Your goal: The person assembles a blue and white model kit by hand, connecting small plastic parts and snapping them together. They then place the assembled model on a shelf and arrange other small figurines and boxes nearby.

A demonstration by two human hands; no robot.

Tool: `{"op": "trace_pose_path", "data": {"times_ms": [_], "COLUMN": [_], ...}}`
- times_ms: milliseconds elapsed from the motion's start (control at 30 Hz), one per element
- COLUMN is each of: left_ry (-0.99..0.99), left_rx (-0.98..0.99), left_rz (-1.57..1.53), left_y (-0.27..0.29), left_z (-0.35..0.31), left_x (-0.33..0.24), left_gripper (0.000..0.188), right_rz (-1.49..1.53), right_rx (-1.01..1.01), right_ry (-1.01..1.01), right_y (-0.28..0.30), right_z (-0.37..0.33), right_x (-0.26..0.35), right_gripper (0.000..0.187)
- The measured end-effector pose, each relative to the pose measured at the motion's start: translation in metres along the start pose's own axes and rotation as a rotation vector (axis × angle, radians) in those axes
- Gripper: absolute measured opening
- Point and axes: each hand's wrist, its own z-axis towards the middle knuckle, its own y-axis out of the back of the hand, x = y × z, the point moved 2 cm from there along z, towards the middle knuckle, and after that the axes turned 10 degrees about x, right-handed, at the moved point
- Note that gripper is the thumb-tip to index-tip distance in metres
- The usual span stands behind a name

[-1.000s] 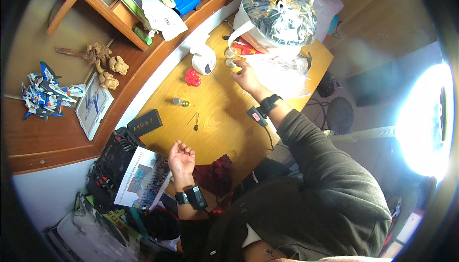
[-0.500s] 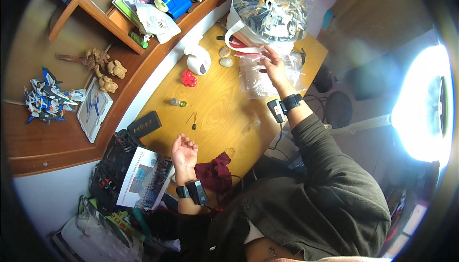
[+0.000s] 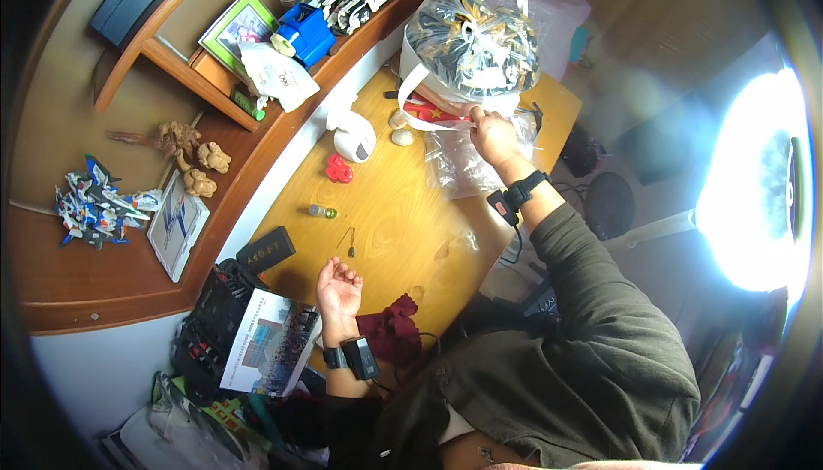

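A white tote bag (image 3: 415,48) with a clear plastic bag of dark and yellowish contents (image 3: 480,41) in it stands at the far end of the desk. My right hand (image 3: 495,137) is closed on the tote's near white handle, which loops toward me. Beneath that hand lie clear plastic bags (image 3: 453,165), and a red piece with a yellow star (image 3: 424,110) shows behind the handle. My left hand (image 3: 339,290) rests palm up by the near edge, fingers loosely curled and apart, holding nothing. Close to it are a small dark thing with thin wires (image 3: 351,251) and a maroon cloth (image 3: 393,328).
On the desk (image 3: 386,213) stand a white rounded device (image 3: 351,137), a red flower-shaped piece (image 3: 339,169), a small bottle (image 3: 322,211) and stones (image 3: 402,137). A curved wooden shelf (image 3: 244,161) with models runs along the left. A bright lamp (image 3: 746,187) glows at right.
My right hand has gone from spread fingers to a closed grip on the tote's handle. My left hand stays palm up. The whole view has shifted slightly.
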Motion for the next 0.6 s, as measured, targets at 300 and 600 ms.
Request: {"op": "trace_pose_path", "data": {"times_ms": [300,600], "left_ry": [0.034,0.039], "left_rx": [0.029,-0.024], "left_rz": [0.001,0.046], "left_y": [-0.008,-0.003], "left_z": [0.014,0.013], "left_x": [0.008,0.013], "left_gripper": [0.012,0.012], "right_rz": [1.166,0.354], "right_rx": [-0.256,0.208], "right_ry": [0.018,0.079], "right_y": [0.008,-0.036], "right_z": [0.004,0.025], "right_x": [-0.023,0.012], "right_gripper": [0.003,0.052]}}
